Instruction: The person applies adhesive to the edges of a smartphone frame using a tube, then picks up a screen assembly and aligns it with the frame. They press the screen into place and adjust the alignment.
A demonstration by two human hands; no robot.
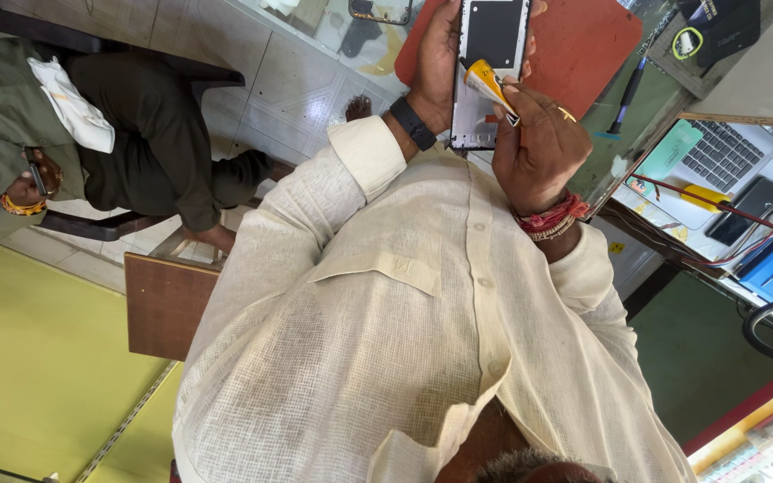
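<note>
Two hands meet over an opened phone body held up above a red mat on the counter. On the picture's left side, the hand wearing a black wristband is clenched around the long edge of the phone body, thumb and fingers wrapped about its side, so that the bare inner face with its dark rectangular panel shows towards the camera. On the picture's right side, the hand with a gold ring and a red and white thread band at the wrist grips a small yellow and white tube, pinched between thumb and fingers. The tube's nozzle end lies against the pale lower part of the phone body, just below the dark panel. Which of the two is the person's left or right cannot be told for certain, as the view is turned about; both arms come out of a cream woven shirt with rolled cuffs. A dark pen-like tool lies on the counter beside the mat, apart from both hands. Further right, a laptop sits open in a lower compartment with cables strung across it. At the far left another person in olive clothing is seated, well apart from the work.
</note>
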